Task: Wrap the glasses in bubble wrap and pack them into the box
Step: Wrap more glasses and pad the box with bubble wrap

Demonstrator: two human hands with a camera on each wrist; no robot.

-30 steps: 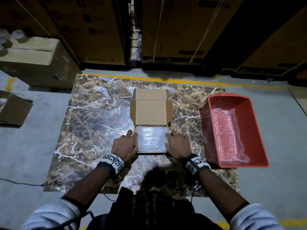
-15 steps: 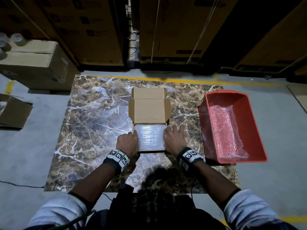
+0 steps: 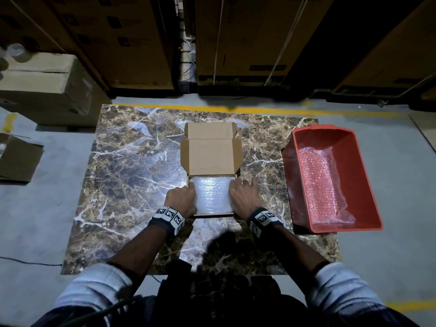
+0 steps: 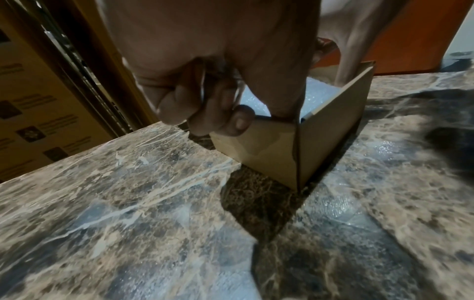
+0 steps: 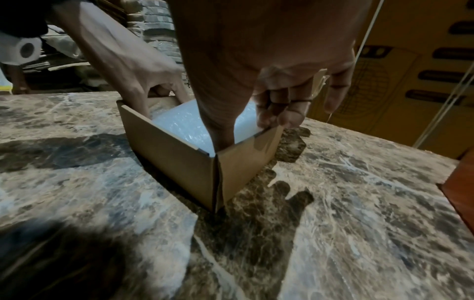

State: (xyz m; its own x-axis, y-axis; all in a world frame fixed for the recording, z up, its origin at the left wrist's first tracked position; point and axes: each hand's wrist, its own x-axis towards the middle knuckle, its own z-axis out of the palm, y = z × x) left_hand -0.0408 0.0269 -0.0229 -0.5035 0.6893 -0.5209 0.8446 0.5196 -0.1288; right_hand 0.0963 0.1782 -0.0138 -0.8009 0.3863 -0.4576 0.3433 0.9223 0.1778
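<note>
A small cardboard box [image 3: 213, 215] stands mid-table, its lid [image 3: 211, 156] tipped back. White bubble wrap [image 3: 212, 194] fills the inside; whatever it covers is hidden. My left hand [image 3: 182, 199] grips the box's left wall, with fingers curled outside and the thumb inside. The left wrist view shows this hand [image 4: 205, 113] at the box [image 4: 269, 152] corner, with bubble wrap [image 4: 256, 99] behind it. My right hand [image 3: 243, 195] pinches the right wall. In the right wrist view, this hand [image 5: 256, 97] has its thumb inside the box [image 5: 174, 158], against the bubble wrap [image 5: 179, 119].
A red plastic bin [image 3: 354, 161] sits at the table's right edge with a bubble-wrapped bundle [image 3: 323, 187] in it. Beyond the marble table [image 3: 132, 166], a large carton [image 3: 47, 90] stands on the floor at far left. Stacked cartons [image 3: 247, 38] line the back.
Both hands have drawn in against the box's side walls, thumbs now inside the rim. The box and its lid stay where they were.
</note>
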